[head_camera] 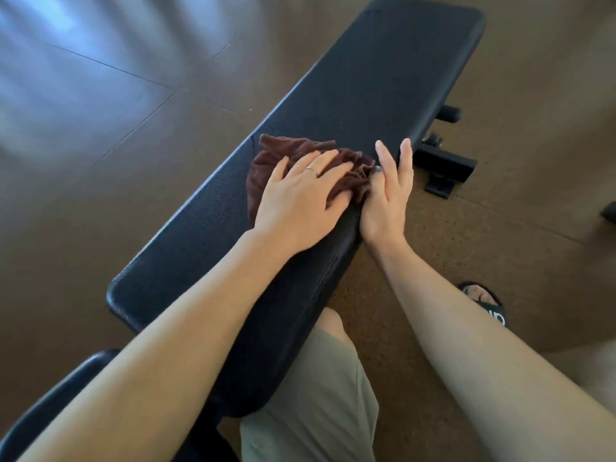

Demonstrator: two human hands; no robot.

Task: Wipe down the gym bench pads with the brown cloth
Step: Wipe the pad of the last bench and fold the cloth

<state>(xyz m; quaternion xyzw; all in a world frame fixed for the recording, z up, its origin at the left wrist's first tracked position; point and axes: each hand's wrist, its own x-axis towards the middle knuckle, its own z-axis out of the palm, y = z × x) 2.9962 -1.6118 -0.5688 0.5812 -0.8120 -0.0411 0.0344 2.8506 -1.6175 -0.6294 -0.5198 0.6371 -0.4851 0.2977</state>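
A long black padded gym bench (383, 78) with a pebbled vinyl surface ran from the near left to the far right across a brown speckled rubber floor (500, 228). A crumpled dark brown terry cloth (286, 150) lay on the pad about midway along its length, spanning most of the width and bunched up toward the pad's right edge.

The left hand (300, 198) lay flat on top of the cloth, palm down, fingers straight and spread a little, pressing the fabric against the pad; a thin silver ring (311, 171) showed on one finger. The right hand (386, 191) stood on its side along the pad's right edge, fingers straight and extended away from the person, its thumb tucked against the bunched end of the cloth. Whether that thumb pinched the fabric or only touched it could not be told.

Beyond the right edge of the pad, part of the black metal bench frame (446, 165) with a round black end cap (448, 114) rested on the floor. Near the lower edge of the view were a knee in pale khaki shorts (316, 395) below the pad's near right side and, farther right, a foot in a black slide sandal (483, 303).
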